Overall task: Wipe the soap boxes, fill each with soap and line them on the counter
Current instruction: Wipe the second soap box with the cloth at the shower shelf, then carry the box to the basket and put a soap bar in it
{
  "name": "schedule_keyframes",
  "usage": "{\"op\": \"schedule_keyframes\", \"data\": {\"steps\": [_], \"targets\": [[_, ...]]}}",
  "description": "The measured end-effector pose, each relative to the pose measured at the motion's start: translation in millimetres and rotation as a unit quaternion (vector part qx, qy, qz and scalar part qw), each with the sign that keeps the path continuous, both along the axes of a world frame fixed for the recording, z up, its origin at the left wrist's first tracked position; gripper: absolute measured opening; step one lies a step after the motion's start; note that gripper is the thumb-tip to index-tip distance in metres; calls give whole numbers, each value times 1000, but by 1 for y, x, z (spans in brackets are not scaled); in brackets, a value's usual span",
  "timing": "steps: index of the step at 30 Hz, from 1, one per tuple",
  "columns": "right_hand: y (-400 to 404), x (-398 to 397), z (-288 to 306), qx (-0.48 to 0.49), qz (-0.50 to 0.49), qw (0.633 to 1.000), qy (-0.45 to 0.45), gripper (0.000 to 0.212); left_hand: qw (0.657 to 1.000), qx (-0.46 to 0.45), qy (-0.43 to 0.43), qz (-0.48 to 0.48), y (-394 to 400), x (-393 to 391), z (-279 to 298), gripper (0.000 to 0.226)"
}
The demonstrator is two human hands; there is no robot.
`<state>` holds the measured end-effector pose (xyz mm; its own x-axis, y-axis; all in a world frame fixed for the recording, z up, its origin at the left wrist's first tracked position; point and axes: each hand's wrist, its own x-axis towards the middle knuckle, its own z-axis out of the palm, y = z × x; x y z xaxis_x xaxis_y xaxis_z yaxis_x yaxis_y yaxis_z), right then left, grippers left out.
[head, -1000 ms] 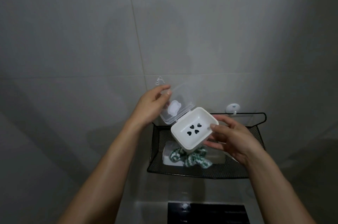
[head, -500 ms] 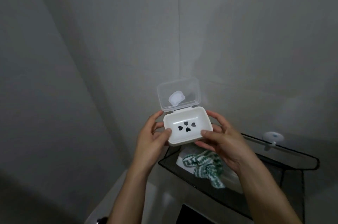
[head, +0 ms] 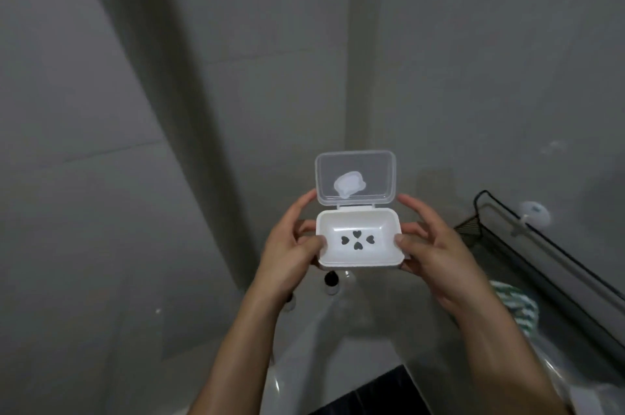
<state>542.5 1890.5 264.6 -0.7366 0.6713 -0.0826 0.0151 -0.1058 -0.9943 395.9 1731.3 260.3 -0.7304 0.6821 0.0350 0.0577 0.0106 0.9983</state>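
Nearest the camera, two bare forearms rise from the bottom edge toward the middle of the view. The left hand (head: 291, 254) grips the left end of a white soap box (head: 360, 243), thumb curled over the rim and fingers wrapped behind it. The right hand (head: 434, 254) grips the right end the same way, thumb on the rim and fingers reaching round the back. The box is held in the air between both hands, roughly level, and its tray holds nothing; four heart-shaped holes sit in its floor. Its clear hinged lid (head: 355, 181) stands upright at the far edge, with a pale sticker on it. Low at the right, a green-and-white cloth (head: 519, 308) lies in a black wire basket (head: 500, 211) fixed to the wall, beside a white suction hook (head: 534, 213). Behind everything stand grey tiled walls (head: 101, 110) meeting in a corner.
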Motion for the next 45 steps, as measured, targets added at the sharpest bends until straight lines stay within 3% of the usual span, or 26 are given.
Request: {"op": "schedule_keyframes", "data": {"steps": [8, 23, 28, 36, 45], "targets": [[-85, -65, 2, 30, 172, 985, -5, 68, 989, -7, -18, 146, -122, -22, -5, 76], [-338, -155, -2, 36, 342, 939, 6, 69, 948, -12, -11, 318, -402, -32, -3, 70], [-421, -174, -9, 43, 405, 913, 5, 68, 919, -19, -22, 394, -488, -21, -13, 66], [-555, -217, -20, 41, 543, 839, 9, 68, 844, -12, -20, 536, -607, 11, -29, 60], [-714, -257, -31, 54, 698, 714, 15, 67, 706, -16, -41, 707, -717, 52, -35, 60]]}}
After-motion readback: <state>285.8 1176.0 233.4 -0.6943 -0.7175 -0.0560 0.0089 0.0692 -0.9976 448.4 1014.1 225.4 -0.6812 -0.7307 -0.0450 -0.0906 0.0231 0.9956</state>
